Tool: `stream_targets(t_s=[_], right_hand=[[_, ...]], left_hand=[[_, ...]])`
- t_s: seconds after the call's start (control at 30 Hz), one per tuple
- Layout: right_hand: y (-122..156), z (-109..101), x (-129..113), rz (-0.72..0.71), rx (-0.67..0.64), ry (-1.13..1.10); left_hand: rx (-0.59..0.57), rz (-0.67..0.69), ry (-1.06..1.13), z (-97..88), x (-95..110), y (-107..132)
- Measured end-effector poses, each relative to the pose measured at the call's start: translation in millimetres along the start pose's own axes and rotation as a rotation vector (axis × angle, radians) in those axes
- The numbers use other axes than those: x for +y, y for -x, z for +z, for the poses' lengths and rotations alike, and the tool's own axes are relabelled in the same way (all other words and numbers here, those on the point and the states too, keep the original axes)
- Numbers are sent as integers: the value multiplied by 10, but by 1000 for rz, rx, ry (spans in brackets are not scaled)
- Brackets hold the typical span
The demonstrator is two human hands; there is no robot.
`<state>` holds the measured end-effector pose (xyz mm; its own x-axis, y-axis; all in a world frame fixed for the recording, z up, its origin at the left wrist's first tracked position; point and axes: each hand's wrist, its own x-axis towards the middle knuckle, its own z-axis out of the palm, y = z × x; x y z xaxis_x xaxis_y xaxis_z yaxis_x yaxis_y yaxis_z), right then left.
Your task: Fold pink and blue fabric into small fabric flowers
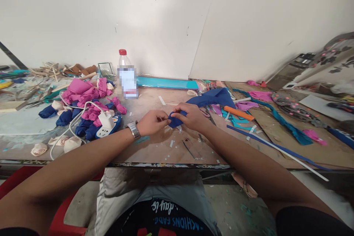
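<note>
Over the middle of the table, a small folded piece of dark blue fabric is between my two hands. My right hand pinches it from above and the right, with thumb and fingers closed on it. My left hand, with a metal watch at the wrist, is closed with its fingertips at the fabric's left edge. Just behind my right hand lies a larger blue cloth strip; whether it joins the held piece is hidden. Small white scraps are scattered on the tabletop below my hands.
To the left, pink and blue fabric bundles surround a power strip with a white cable. A red-capped bottle stands near the wall. An orange-handled tool, a white stick and teal fabric lie to the right.
</note>
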<state>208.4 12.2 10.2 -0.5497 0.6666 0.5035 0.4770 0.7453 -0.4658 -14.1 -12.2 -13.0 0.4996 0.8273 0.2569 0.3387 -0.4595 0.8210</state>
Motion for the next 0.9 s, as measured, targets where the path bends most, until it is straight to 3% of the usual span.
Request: stream_targets(t_s=[0.3,0.53,0.9], right_hand=[[1,17,17,17,-35,39],[-3,-7,31,-34,-80,104],[-4,-34,-2,-77,-52,85]], left_hand=[[-36,1,-92,-9,-29,4],[141,36,-84,12,21,10],[123,127,-20,-10,52,1]])
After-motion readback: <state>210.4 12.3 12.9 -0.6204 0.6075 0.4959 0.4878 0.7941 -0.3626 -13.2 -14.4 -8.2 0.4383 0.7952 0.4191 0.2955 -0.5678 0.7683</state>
